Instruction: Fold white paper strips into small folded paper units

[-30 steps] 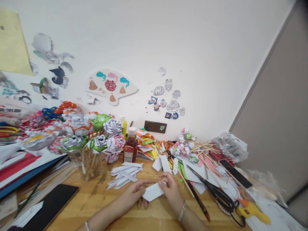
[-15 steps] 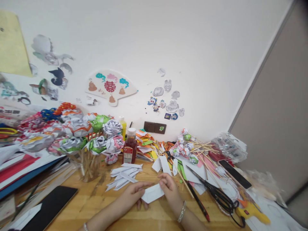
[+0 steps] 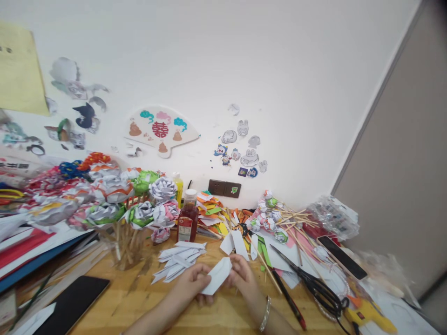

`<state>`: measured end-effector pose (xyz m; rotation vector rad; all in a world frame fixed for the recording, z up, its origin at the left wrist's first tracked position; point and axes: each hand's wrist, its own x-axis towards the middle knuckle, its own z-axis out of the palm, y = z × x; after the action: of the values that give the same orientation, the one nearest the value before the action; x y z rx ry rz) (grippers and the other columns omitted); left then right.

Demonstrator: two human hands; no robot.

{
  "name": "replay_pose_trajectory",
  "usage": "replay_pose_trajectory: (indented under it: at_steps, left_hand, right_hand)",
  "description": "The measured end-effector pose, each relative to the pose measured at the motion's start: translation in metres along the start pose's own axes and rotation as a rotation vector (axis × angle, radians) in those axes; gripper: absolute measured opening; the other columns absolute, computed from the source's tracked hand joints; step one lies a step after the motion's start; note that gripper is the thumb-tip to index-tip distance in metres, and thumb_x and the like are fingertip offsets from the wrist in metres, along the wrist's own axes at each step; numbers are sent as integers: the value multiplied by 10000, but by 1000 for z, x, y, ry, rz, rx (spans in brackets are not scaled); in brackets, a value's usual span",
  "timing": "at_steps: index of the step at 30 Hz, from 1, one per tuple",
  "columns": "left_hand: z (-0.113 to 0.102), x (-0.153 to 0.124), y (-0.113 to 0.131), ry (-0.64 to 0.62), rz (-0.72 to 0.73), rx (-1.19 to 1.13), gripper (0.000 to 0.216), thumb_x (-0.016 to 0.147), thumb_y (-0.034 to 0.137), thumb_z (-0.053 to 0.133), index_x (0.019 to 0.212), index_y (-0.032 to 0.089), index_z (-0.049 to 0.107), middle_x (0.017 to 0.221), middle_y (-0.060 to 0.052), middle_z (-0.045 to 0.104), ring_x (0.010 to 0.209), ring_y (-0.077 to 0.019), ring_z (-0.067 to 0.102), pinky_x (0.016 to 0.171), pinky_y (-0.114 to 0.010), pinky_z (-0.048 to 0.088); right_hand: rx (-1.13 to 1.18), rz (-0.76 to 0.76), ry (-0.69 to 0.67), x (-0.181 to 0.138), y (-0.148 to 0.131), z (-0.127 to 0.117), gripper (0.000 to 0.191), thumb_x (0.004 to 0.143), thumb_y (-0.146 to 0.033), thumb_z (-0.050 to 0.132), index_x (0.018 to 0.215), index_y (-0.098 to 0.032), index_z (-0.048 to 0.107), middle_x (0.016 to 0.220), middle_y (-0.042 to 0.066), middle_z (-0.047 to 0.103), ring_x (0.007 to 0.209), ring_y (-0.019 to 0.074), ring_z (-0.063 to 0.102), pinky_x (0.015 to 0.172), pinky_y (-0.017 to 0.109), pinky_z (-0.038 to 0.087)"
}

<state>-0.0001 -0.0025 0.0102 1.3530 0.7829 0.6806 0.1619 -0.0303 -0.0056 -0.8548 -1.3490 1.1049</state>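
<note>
A piece of white folded paper [image 3: 218,276] with a slanted corner is between my two hands, tilted up to the right. My left hand [image 3: 194,280] pinches its lower left end, thumb on top and fingers underneath. At its right edge, my right hand [image 3: 243,278] has its fingers closed on the paper; the fingertips are partly hidden. Just beyond my left hand lies a pile of folded white paper strips [image 3: 179,258] on the wooden table [image 3: 139,298]. More white paper pieces [image 3: 240,244] lie beyond my right hand.
Paper flowers on sticks [image 3: 104,209] stand in a clear container at left. A red-labelled bottle [image 3: 188,218] stands behind the pile. Black scissors [image 3: 314,288], a pen [image 3: 289,300], a phone [image 3: 342,257] and a yellow glue gun [image 3: 372,317] lie right. A black tablet-like slab [image 3: 75,304] lies left.
The paper has turned from nearly level to a steeper slant, its right end raised. My right hand has shifted slightly down and its fingers have moved along the paper's right edge.
</note>
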Motion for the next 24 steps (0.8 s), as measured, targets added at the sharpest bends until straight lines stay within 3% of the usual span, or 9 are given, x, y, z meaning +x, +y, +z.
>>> replay_pose_trajectory:
  at_steps: [4, 8, 12, 16, 21, 24]
  left_hand:
    - [-1, 0, 2, 113, 70, -8, 343, 578, 480, 550, 563, 172, 400, 448, 53, 513, 395, -81, 431, 402, -183, 293]
    - [1, 1, -3, 91, 113, 176, 365, 539, 472, 589, 475, 163, 405, 420, 77, 420, 431, -73, 384, 430, -182, 278]
    - [4, 2, -7, 58, 209, 203, 340, 561, 481, 573, 604, 152, 497, 555, 49, 492, 534, -91, 433, 491, -185, 328]
    - [5, 1, -9, 71, 147, 90, 347, 631, 482, 511, 758, 160, 488, 434, 91, 414, 319, -40, 324, 323, -156, 237]
    - [0, 3, -11, 168, 136, -7, 325, 656, 453, 504, 799, 163, 469, 299, 110, 394, 220, -36, 297, 256, -133, 190]
    - [-5, 6, -8, 224, 163, -68, 311, 654, 417, 525, 822, 165, 454, 292, 95, 457, 219, -49, 352, 256, -127, 232]
  right_hand:
    - [-174, -19, -82, -2, -3, 6, 235, 690, -377, 529, 802, -170, 530, 702, 16, 546, 640, 151, 511, 588, 261, 385]
    - [-296, -45, 22, -3, -7, 7, 162, 740, -309, 474, 680, -171, 535, 615, -16, 499, 595, 133, 476, 556, 236, 375]
    - [-421, -72, 18, -5, -8, 6, 143, 758, -261, 442, 677, -180, 528, 596, -25, 488, 571, 125, 460, 535, 222, 357]
    - [-624, -132, -50, -9, -9, 8, 143, 751, -251, 448, 701, -183, 563, 613, -10, 527, 582, 133, 465, 552, 233, 343]
    - [-333, -52, 1, -6, -8, 6, 180, 765, -317, 430, 770, -165, 526, 625, -5, 518, 578, 123, 479, 532, 225, 365]
    - [-121, 42, -49, -3, -1, 5, 238, 712, -376, 498, 801, -156, 489, 559, -27, 499, 490, 102, 469, 460, 205, 351]
